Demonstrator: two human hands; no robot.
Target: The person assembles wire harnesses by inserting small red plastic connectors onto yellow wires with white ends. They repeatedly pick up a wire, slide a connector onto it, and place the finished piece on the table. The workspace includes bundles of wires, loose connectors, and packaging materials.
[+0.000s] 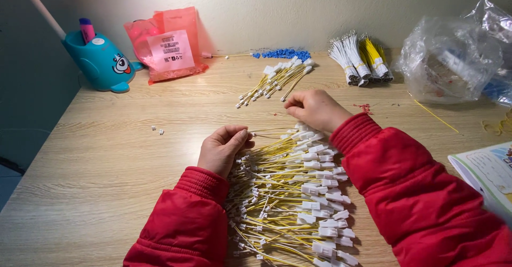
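Observation:
A large pile of short yellow wires with white plastic connectors [288,197] lies on the wooden table [106,165] in front of me. My left hand [221,149] rests at the pile's upper left, fingers pinched on the small ends of a few wires. My right hand [314,109] is closed at the pile's top right, over the white connector ends. Both arms wear red sleeves. A smaller heap of the same yellow wires [274,80] lies farther back.
A teal animal-shaped pen holder [101,61] and a pink plastic bag [168,45] stand at the back left. Small blue parts [285,53], bundled white and yellow wires [360,59], a clear plastic bag [450,59] and a booklet [488,173] are to the right.

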